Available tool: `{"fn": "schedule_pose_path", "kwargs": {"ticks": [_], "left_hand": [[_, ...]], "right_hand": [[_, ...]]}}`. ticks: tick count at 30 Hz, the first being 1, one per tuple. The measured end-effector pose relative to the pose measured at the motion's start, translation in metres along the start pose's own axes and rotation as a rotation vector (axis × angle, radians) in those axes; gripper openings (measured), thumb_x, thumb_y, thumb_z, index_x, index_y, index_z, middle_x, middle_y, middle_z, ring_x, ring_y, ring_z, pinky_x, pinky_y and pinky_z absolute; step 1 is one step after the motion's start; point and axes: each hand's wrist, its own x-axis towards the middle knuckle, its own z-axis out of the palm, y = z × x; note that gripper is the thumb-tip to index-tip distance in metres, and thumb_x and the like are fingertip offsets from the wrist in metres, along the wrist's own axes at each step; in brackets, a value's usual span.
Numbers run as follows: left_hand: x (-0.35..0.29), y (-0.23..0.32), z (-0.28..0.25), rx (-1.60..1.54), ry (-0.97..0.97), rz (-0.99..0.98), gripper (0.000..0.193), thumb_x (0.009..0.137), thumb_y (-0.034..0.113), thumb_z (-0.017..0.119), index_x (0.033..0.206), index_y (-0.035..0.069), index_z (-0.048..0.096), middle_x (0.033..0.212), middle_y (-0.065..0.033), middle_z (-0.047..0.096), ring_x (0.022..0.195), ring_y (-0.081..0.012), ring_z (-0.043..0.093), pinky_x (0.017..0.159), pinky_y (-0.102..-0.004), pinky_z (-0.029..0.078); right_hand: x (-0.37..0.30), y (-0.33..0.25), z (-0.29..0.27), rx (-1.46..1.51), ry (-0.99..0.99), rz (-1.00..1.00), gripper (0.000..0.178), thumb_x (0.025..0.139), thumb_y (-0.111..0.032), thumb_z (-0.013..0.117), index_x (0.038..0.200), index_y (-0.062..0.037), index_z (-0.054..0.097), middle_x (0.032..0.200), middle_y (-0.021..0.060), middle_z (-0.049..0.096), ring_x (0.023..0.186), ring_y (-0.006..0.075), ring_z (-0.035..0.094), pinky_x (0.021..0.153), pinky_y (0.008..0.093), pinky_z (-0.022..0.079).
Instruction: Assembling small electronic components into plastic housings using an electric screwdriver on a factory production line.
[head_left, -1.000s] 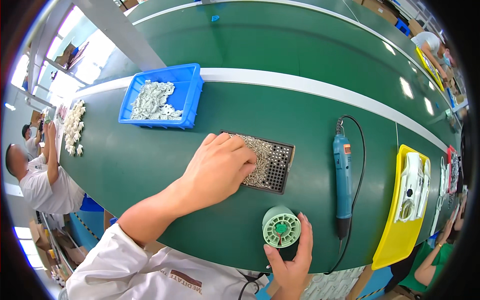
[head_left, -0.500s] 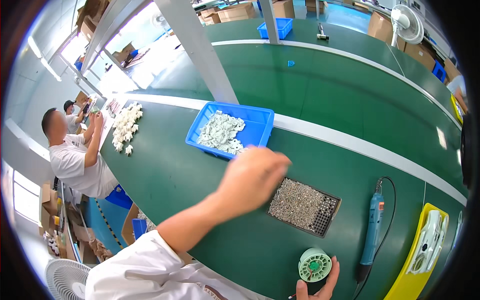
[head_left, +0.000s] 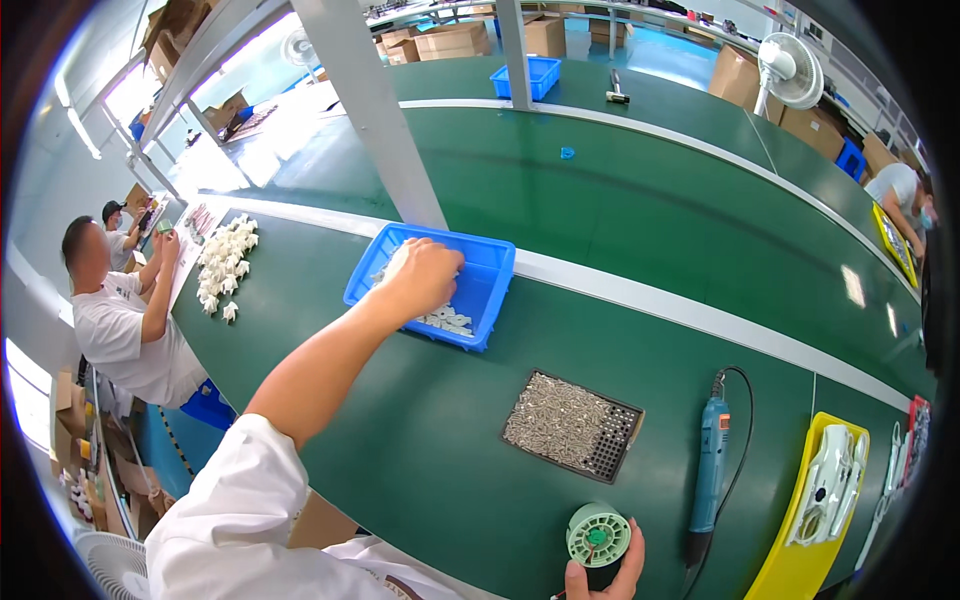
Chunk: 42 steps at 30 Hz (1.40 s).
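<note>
Left hand (head_left: 425, 275): you had it down in the blue bin (head_left: 490, 290), fingers curled over the white parts (head_left: 445, 320); I could not tell whether the grip had closed on one.
Right hand (head_left: 600, 575): at the lower edge, grip closed around the green wheel (head_left: 598, 534), held upright on the tabletop (head_left: 420, 460).
Doing it well (judgement): you needed to pinch a single part by its edges and lift straight up, clear of the bin wall, while the right hand kept the wheel steady.
Parts: small, white, moulded, irregular; heaped loose at the bin's near side.
Bin: rigid blue plastic, shallow, rectangular.
Wheel: round, pale green, ribbed face.
Screw tray (head_left: 570, 425): dark perforated plate, silvery screws piled on it.
Driver (head_left: 710, 475): blue, slim, corded, lying flat.
</note>
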Motion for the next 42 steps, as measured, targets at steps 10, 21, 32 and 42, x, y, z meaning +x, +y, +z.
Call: {"fn": "schedule_pose_path", "kwargs": {"ticks": [10, 21, 32, 42], "left_hand": [[-0.017, 0.002, -0.059, -0.955, 0.033, -0.358, 0.031, 0.079, 0.009, 0.056, 0.108, -0.002, 0.063, 0.080, -0.0029, 0.063, 0.073, -0.0124, 0.058, 0.071, -0.0282, 0.047], [-0.126, 0.139, -0.016, -0.796, -0.506, 0.608, 0.028, 0.085, 0.009, 0.057, 0.112, 0.004, 0.056, 0.096, -0.0110, 0.059, 0.088, -0.0296, 0.060, 0.079, -0.0371, 0.048], [-0.153, 0.160, 0.005, -0.662, -0.172, 0.424, 0.029, 0.076, 0.019, 0.071, 0.102, 0.007, 0.064, 0.095, -0.0080, 0.055, 0.082, -0.0260, 0.056, 0.074, -0.0347, 0.048], [-0.137, 0.177, -0.010, -0.816, -0.030, 0.374, 0.024, 0.067, 0.010, 0.076, 0.089, 0.009, 0.067, 0.087, -0.0038, 0.057, 0.073, -0.0212, 0.056, 0.061, -0.0325, 0.046]], "right_hand": [[0.000, 0.000, 0.003, 0.032, 0.008, -0.029, 0.065, 0.071, -0.021, 0.074, 0.126, 0.0019, 0.048, 0.123, 0.0215, 0.051, 0.110, 0.0378, 0.048, 0.096, 0.0425, 0.037], [-0.002, 0.018, 0.007, -0.010, -0.048, -0.113, 0.076, 0.069, -0.025, 0.074, 0.130, 0.0065, 0.040, 0.128, 0.0209, 0.049, 0.121, 0.0348, 0.044, 0.103, 0.0427, 0.031], [-0.005, 0.011, 0.005, 0.001, -0.016, 0.010, 0.082, 0.068, -0.031, 0.077, 0.131, 0.0054, 0.040, 0.129, 0.0227, 0.048, 0.122, 0.0376, 0.042, 0.105, 0.0461, 0.028], [0.003, 0.016, 0.004, -0.055, -0.034, -0.116, 0.081, 0.066, -0.027, 0.080, 0.129, 0.0042, 0.041, 0.125, 0.0220, 0.053, 0.116, 0.0373, 0.049, 0.102, 0.0504, 0.029]]}}
